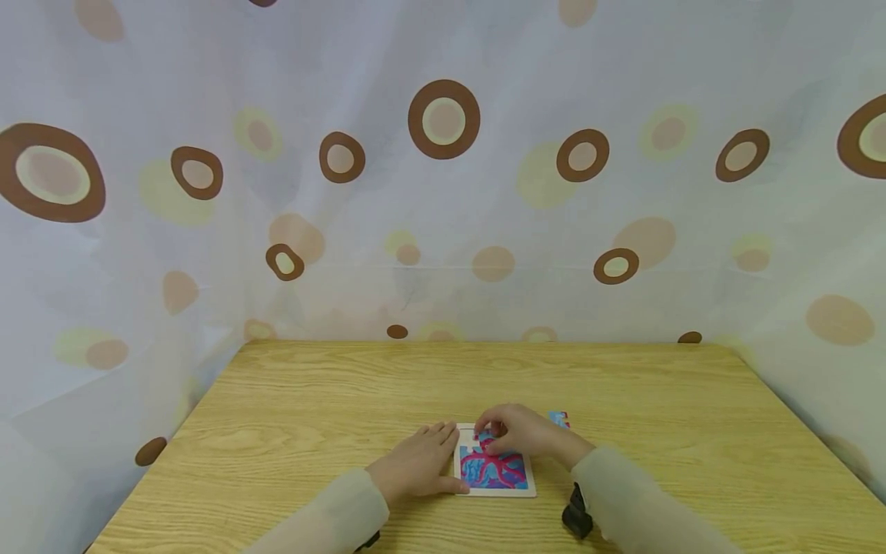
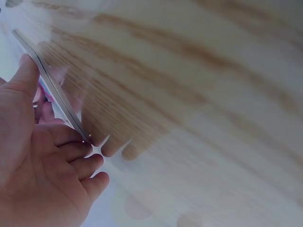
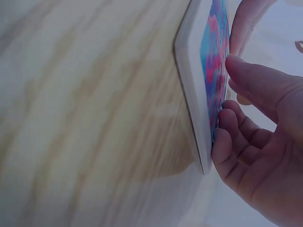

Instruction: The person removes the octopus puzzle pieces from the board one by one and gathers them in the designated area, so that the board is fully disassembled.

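Note:
A white-framed jigsaw puzzle (image 1: 497, 493) with a pink octopus on blue lies flat on the table, a white gap showing at its upper left. My left hand (image 1: 418, 464) rests along its left edge, fingers extended and thumb at the near corner; the left wrist view shows the thumb against the frame's edge (image 2: 61, 97). Over the upper part of the picture, my right hand (image 1: 524, 432) pinches a puzzle piece (image 1: 484, 438) between thumb and index finger, beside the gap. In the right wrist view its other fingers (image 3: 225, 146) curl down at the board.
A loose blue and pink puzzle piece (image 1: 557, 418) lies on the wooden table (image 1: 332, 385) just beyond my right hand. A spotted white curtain (image 1: 443, 208) hangs behind the table and along both sides.

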A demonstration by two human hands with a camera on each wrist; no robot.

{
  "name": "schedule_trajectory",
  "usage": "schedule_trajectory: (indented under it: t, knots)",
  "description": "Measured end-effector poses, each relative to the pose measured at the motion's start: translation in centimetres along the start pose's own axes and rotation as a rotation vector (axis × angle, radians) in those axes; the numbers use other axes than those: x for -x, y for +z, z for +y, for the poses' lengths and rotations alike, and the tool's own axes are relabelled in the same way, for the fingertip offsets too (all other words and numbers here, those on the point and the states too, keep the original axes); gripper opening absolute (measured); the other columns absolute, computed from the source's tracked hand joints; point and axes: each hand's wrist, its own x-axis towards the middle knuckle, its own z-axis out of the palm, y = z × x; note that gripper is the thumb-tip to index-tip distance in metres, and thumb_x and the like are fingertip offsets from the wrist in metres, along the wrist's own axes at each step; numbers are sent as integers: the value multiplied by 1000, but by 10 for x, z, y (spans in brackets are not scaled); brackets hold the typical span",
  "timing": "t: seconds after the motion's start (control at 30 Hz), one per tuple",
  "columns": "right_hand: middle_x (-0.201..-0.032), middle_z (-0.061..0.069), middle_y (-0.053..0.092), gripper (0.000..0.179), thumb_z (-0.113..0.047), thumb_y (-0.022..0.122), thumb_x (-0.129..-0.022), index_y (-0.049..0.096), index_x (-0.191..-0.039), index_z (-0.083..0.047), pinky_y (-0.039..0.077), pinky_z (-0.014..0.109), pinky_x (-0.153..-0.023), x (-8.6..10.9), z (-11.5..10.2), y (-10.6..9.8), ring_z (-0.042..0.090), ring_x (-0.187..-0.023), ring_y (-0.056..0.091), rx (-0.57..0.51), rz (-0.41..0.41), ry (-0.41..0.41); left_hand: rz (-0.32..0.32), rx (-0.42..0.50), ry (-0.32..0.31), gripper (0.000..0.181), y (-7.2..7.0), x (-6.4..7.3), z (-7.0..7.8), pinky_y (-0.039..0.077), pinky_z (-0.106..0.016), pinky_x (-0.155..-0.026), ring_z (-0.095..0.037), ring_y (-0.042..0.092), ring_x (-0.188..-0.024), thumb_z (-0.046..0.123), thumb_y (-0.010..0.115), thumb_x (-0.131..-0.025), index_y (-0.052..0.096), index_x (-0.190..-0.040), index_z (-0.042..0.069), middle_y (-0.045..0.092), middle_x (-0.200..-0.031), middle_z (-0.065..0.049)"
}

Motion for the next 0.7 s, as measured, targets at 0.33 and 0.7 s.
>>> schedule_trajectory:
  t: [0.33,0.7]
  knots:
    - [-75,-2,49,17,-9,70,-82,65,-98,-12,39,26,-57,-2,-2,1,13,-65,43,38,-29,11,5,5,-3,82,1,0,0,24,-36,-107,-24,26,-134,61,45,-86,32,-143,2,28,-147,-11]
    - [-90,4,46,21,-10,73,-79,62,-97,-13,41,32,-66,-2,1,3,19,-77,44,45,25,4,8,8,1,83,2,-1,-1,24,-36,-107,-24,26,-133,61,45,-86,32,-143,2,28,-147,-12]
